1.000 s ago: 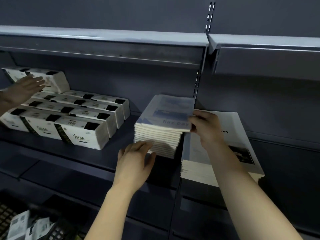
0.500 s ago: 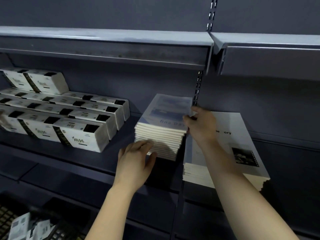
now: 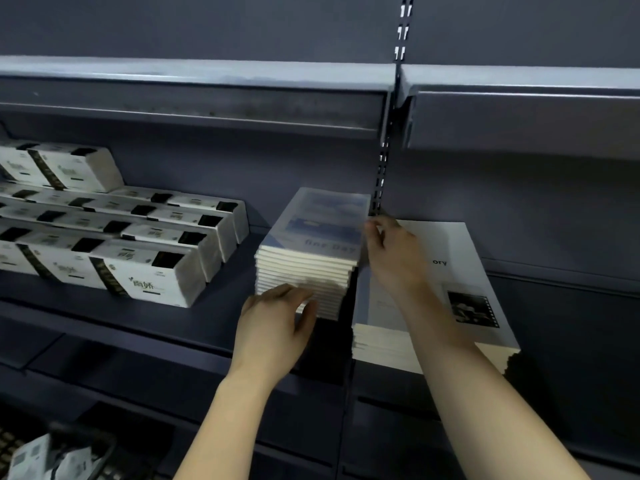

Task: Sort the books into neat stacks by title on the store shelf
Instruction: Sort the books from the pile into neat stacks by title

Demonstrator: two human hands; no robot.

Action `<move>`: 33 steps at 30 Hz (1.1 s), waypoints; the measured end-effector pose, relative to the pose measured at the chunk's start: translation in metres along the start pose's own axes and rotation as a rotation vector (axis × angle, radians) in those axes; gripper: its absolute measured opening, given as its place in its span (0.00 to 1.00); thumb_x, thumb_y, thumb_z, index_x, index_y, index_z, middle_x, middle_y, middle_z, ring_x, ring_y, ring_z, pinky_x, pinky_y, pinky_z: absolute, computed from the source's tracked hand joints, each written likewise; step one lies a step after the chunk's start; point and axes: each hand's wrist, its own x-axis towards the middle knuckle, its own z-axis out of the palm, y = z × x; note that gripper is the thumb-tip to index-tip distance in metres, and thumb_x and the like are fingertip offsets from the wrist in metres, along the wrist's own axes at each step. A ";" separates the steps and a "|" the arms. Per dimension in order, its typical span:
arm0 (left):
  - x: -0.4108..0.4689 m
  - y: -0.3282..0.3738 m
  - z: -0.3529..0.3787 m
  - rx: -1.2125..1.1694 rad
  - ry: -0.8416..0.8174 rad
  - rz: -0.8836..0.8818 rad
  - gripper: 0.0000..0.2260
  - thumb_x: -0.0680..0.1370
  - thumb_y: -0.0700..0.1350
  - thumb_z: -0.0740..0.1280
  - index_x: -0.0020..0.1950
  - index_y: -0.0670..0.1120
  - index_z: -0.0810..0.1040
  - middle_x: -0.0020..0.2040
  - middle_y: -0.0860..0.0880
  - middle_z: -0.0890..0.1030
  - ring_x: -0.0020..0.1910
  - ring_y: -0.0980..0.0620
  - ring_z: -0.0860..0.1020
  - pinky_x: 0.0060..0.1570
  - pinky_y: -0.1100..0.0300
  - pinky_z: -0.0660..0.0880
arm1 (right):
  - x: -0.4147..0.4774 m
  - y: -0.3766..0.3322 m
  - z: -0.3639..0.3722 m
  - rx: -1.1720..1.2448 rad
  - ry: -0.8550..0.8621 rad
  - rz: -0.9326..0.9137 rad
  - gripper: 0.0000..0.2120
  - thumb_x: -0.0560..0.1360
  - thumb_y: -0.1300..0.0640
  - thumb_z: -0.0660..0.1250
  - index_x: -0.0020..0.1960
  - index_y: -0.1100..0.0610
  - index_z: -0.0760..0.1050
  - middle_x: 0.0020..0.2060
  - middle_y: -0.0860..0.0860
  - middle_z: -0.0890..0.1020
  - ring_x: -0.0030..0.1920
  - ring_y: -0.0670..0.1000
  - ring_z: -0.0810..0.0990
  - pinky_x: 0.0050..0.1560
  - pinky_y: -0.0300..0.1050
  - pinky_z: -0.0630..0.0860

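Left hand [image 3: 273,327]: fingers straight and close together, laid flat against the front page edges of the lower books, at 6 o'clock of the blue-cover stack [image 3: 304,275].
Right hand [image 3: 391,258]: fingers curled on the right edge of the top book [image 3: 322,223], at 3 o'clock of that stack. It appears to pinch the edge, though blur hides the exact contact.
Blue-cover stack: many like copies piled near the view's centre on the shelf [image 3: 207,323]. The front edges are close to flush, while the top book is blurred and looks slightly off square.
White-cover stack [image 3: 478,271]: a larger title, piled just beside the blue stack at 3 o'clock, past the slotted upright [image 3: 381,174]. The right forearm crosses over it.
Tissue packs [image 3: 145,268]: rows at 9 o'clock, apart from the books.
Done, as judged: two titles stand in separate piles, and no loose book shows on the shelf.
Left, as judged: seating and squaring the top book, then perhaps tidying the white pile, whose lower front corner is partly hidden.
Unknown: whether more books wait outside the view.
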 end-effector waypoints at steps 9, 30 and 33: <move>0.009 0.091 0.013 -0.059 0.034 0.125 0.15 0.77 0.54 0.59 0.54 0.49 0.81 0.48 0.50 0.82 0.45 0.47 0.80 0.45 0.50 0.77 | -0.022 0.069 -0.087 -0.046 0.136 0.040 0.09 0.80 0.55 0.61 0.51 0.56 0.79 0.43 0.51 0.83 0.37 0.47 0.78 0.38 0.37 0.70; -0.012 0.337 0.147 0.006 -0.359 0.417 0.19 0.81 0.57 0.53 0.70 0.57 0.67 0.67 0.57 0.70 0.65 0.53 0.68 0.65 0.55 0.58 | -0.114 0.302 -0.306 -0.392 0.175 0.522 0.12 0.76 0.55 0.65 0.56 0.59 0.80 0.53 0.60 0.81 0.55 0.64 0.77 0.53 0.53 0.76; -0.018 0.361 0.162 0.004 -0.383 0.426 0.18 0.81 0.56 0.53 0.69 0.56 0.68 0.66 0.57 0.71 0.63 0.53 0.70 0.63 0.56 0.59 | -0.126 0.331 -0.328 -0.503 0.154 0.616 0.17 0.76 0.49 0.65 0.60 0.56 0.79 0.59 0.58 0.80 0.60 0.62 0.75 0.58 0.51 0.70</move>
